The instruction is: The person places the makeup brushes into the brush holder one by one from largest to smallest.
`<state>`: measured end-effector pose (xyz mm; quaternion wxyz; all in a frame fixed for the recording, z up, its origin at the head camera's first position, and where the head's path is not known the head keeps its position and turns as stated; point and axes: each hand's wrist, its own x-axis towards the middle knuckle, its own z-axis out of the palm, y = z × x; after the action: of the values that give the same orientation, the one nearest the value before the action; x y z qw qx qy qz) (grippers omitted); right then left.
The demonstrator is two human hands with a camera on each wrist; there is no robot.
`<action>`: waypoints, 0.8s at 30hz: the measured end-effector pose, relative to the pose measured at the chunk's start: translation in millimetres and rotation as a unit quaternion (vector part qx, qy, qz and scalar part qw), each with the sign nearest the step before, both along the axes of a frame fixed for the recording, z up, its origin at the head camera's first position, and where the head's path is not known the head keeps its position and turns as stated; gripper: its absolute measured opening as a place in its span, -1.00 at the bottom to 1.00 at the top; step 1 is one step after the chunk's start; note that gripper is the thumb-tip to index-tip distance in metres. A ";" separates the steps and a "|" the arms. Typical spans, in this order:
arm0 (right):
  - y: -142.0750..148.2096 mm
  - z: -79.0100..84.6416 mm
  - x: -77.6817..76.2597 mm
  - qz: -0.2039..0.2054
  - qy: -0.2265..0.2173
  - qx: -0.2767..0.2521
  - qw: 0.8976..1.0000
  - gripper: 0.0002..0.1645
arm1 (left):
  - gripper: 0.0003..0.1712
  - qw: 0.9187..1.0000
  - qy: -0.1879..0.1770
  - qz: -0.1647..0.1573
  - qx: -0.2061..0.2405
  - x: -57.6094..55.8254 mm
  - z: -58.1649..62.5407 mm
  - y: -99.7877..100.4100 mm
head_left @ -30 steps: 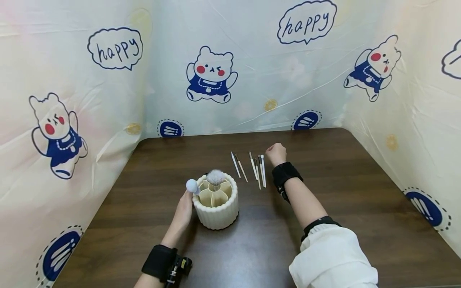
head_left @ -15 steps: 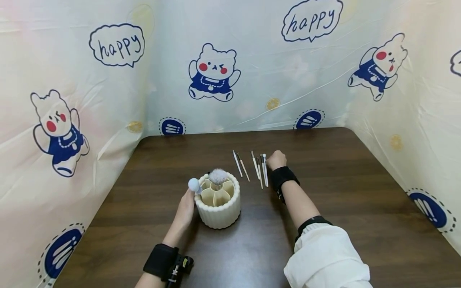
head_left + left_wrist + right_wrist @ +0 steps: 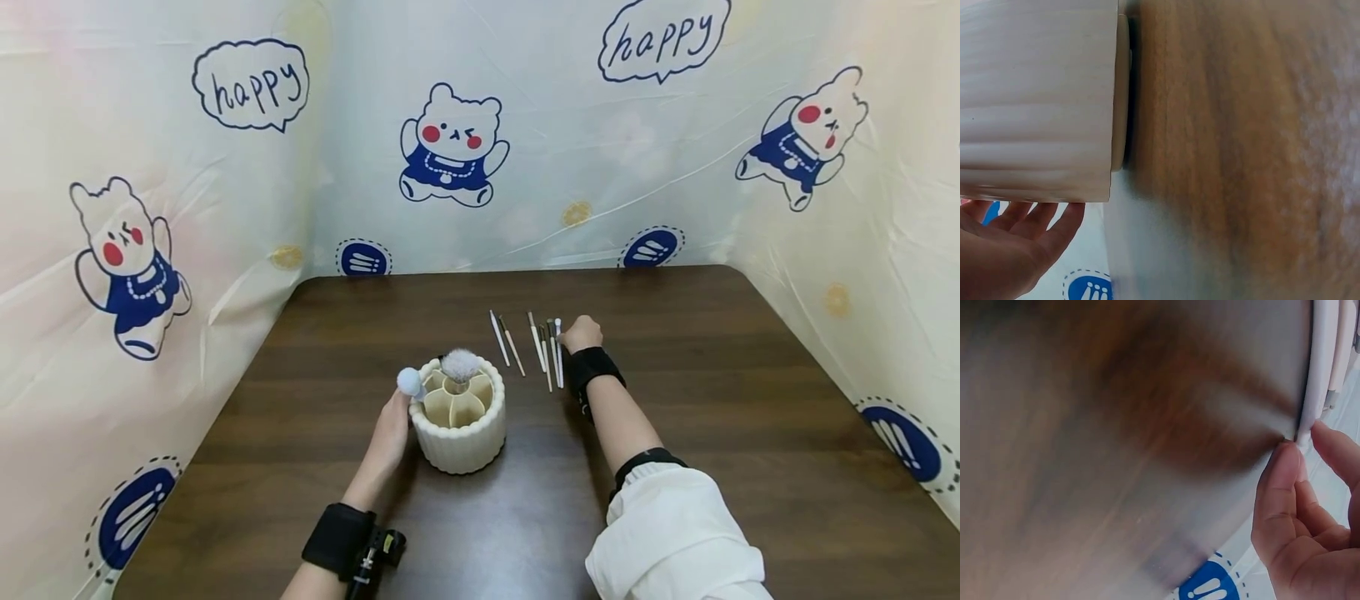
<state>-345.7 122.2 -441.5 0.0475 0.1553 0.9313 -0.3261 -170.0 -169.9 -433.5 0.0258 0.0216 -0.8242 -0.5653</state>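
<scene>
In the head view, a cream ribbed brush holder [image 3: 459, 442] with petal-shaped compartments stands on the table. A fluffy grey makeup brush [image 3: 460, 364] is upright in it, and a pale blue ball [image 3: 410, 382] sits at its left rim. My left hand [image 3: 391, 429] rests against the holder's left side; its fingers [image 3: 1063, 228] touch the ribbed wall in the left wrist view. Farther right, my right hand [image 3: 583, 334] is at the top end of the rightmost white makeup brush [image 3: 559, 358]. In the right wrist view, thumb and fingertip [image 3: 1286, 464] pinch the end of that brush [image 3: 1318, 381].
Several slim brushes lie left of my right hand, among them a white one [image 3: 536, 337] and a pair [image 3: 499, 337] set slightly apart. The brown table [image 3: 720, 417] ends at a printed curtain [image 3: 555, 125] behind and along both sides.
My right hand has come down and closer to the brushes, from beyond their top ends to the rightmost one. My left hand stays at the holder. The head view has shifted slightly.
</scene>
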 end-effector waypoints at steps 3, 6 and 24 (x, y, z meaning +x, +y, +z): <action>1.2 -0.5 -0.3 0.007 0.006 0.008 1.000 -0.64 | -0.31 1.000 -0.001 0.005 -0.002 -0.9 0.4 0.1; 2.8 -2.9 -0.6 0.006 0.012 0.013 1.000 -0.66 | -0.31 1.000 -0.002 0.009 -0.008 -1.1 0.7 0.1; 16.8 4.2 6.2 -0.016 0.009 -0.015 1.000 -0.63 | -0.31 1.000 0.011 0.005 -0.009 0.4 0.9 2.0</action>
<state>-339.5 139.1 -437.3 0.0362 0.1666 0.9239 -0.3425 -169.5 -167.9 -432.6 0.0381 0.0187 -0.8287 -0.5580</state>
